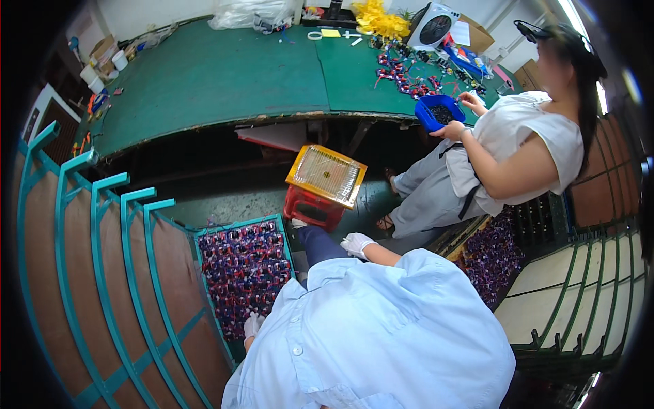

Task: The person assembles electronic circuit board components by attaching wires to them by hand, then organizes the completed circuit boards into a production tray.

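Observation:
I look down over my light blue shirt. My left hand (pixel 253 324), in a white glove, rests at the near edge of a teal-framed tray (pixel 201 240) packed with several small purple and red parts (pixel 244 270). My right hand (pixel 357 243), also gloved, lies on my dark trouser knee with its fingers loosely curled and nothing in it. A red stool (pixel 310 208) with a yellow-rimmed woven seat (pixel 325 174) stands just beyond my knee.
Empty teal-framed wooden racks (pixel 102 259) stack at left. A green worktable (pixel 218 75) spans the back, with loose parts and wires at its right end. A seated person (pixel 507 153) at right holds a blue bowl (pixel 439 112). More racks (pixel 579 286) stand at lower right.

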Action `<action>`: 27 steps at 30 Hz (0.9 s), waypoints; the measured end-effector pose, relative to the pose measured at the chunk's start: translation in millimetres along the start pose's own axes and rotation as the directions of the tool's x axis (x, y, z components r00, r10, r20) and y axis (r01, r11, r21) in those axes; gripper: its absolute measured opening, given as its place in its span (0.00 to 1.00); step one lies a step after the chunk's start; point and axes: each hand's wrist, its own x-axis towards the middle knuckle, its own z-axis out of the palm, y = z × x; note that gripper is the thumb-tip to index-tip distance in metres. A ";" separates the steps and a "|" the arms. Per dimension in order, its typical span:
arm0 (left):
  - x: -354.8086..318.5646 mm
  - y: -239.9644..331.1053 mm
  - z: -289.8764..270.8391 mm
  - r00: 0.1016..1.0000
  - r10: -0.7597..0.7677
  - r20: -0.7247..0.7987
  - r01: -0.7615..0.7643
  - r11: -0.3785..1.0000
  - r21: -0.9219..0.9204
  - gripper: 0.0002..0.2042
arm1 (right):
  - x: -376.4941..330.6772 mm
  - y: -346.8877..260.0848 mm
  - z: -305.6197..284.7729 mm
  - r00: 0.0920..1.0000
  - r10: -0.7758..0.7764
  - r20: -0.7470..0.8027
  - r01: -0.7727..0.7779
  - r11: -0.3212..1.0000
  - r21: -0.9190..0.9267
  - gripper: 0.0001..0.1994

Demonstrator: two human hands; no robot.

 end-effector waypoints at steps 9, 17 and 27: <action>2.0 53.3 -31.1 0.997 -0.049 0.061 0.047 0.998 0.029 0.22 | -7.1 -9.6 -33.9 0.992 -0.077 -0.105 0.067 0.993 -0.094 0.16; 64.9 124.0 6.1 0.990 -0.054 0.127 0.054 0.999 0.003 0.23 | -1.1 45.7 -35.9 0.997 -0.060 -0.053 0.046 0.969 -0.241 0.05; 111.5 298.6 38.7 0.865 0.429 0.262 -0.502 0.753 0.425 0.22 | 34.4 39.7 -177.3 0.956 0.294 0.011 -0.254 0.806 0.534 0.25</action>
